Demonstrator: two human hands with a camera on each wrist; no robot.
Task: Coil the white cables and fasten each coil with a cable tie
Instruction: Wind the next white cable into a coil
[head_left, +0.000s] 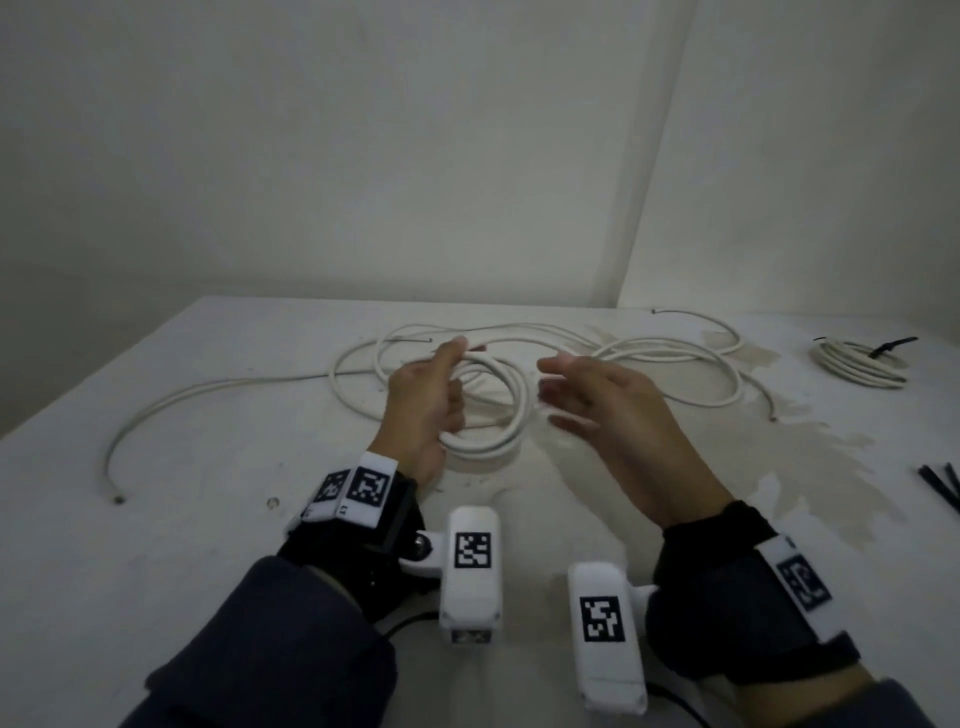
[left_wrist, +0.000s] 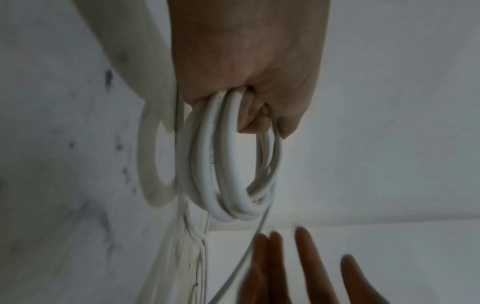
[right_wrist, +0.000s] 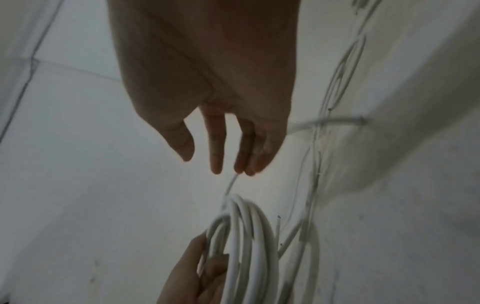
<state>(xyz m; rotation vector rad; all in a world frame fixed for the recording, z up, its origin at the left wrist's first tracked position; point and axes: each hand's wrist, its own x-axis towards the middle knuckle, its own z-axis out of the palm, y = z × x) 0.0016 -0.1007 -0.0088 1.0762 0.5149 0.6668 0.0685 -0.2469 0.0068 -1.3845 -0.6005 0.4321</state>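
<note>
My left hand (head_left: 431, 395) grips a coil of white cable (head_left: 498, 405) of several turns, held upright over the table (head_left: 208, 467); its fingers curl round the top of the coil (left_wrist: 228, 156). The rest of that cable lies in loose loops (head_left: 649, 358) behind the hands. My right hand (head_left: 597, 395) hovers just right of the coil with fingers straight and spread (right_wrist: 218, 148), holding nothing. The coil (right_wrist: 246, 246) and left hand (right_wrist: 192, 273) show at the bottom of the right wrist view.
A coiled white cable (head_left: 857, 364) fastened with a black tie lies at the far right. Black cable ties (head_left: 943, 486) lie at the right edge. A second loose cable (head_left: 171, 405) trails left. Walls stand behind the table.
</note>
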